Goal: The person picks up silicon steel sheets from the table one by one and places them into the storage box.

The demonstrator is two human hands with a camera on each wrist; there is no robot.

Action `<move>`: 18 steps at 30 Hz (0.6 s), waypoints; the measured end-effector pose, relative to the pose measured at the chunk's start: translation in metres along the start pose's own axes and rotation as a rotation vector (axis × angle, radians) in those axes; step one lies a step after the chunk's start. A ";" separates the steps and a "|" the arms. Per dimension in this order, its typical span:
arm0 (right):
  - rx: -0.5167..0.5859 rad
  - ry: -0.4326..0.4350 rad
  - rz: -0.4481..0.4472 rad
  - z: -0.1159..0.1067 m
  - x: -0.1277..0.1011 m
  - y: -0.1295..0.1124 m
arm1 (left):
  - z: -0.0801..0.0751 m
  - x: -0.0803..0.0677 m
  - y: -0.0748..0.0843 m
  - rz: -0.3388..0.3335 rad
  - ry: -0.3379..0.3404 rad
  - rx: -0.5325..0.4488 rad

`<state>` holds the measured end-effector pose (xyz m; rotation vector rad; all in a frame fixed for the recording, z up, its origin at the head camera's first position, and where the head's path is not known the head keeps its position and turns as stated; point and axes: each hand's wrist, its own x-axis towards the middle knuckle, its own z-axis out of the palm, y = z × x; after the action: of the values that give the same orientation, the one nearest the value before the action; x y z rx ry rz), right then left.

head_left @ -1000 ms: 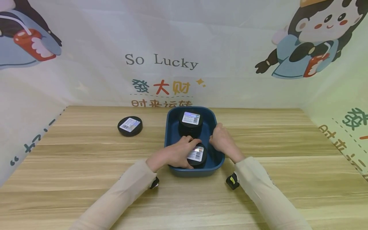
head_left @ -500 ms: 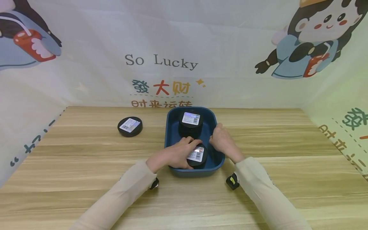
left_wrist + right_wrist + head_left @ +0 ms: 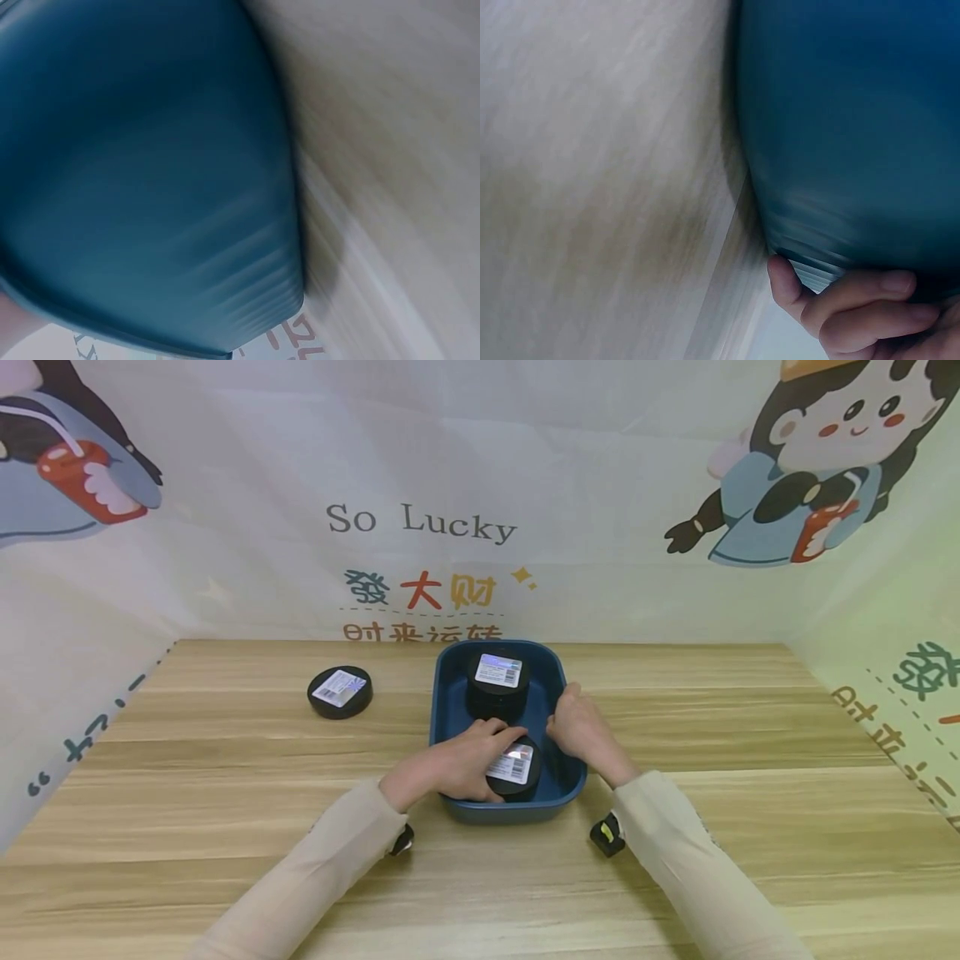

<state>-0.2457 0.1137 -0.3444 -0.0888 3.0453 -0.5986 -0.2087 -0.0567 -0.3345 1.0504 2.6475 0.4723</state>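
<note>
A blue rectangular bin (image 3: 510, 814) with rounded corners stands on the table. Inside it, at the near end, lies a black puck-shaped round with a white label (image 3: 517, 768); how deep it goes is hidden. My left hand (image 3: 465, 762) reaches over the bin's left side and grips this round, thumb at the near edge and fingers at the far edge. Behind it is a taller black stack of rounds (image 3: 498, 681), labelled on top. My right hand (image 3: 581, 722) grips the bin's right rim, fingers curled in the right wrist view. The left wrist view mostly shows the bin's outer wall (image 3: 150, 172).
Another labelled black round (image 3: 340, 692) lies on the wooden table (image 3: 225, 793), left of the bin. A printed cloth backdrop (image 3: 600, 602) rises right behind the bin and along both sides. Dark wrist devices (image 3: 607, 835) hang beneath the sleeves.
</note>
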 end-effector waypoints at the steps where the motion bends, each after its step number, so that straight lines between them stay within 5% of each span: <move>1: -0.001 -0.001 0.002 0.000 0.000 0.000 | 0.000 -0.001 0.000 0.000 -0.001 0.000; 11: 0.005 0.018 -0.005 0.001 -0.001 0.000 | -0.013 -0.011 -0.001 0.016 0.040 -0.041; 18: 0.010 0.014 0.001 0.001 -0.001 0.000 | -0.021 -0.017 -0.011 0.072 0.242 -0.070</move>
<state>-0.2451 0.1135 -0.3454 -0.0834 3.0550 -0.6172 -0.2103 -0.0806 -0.3173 1.1345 2.7820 0.7459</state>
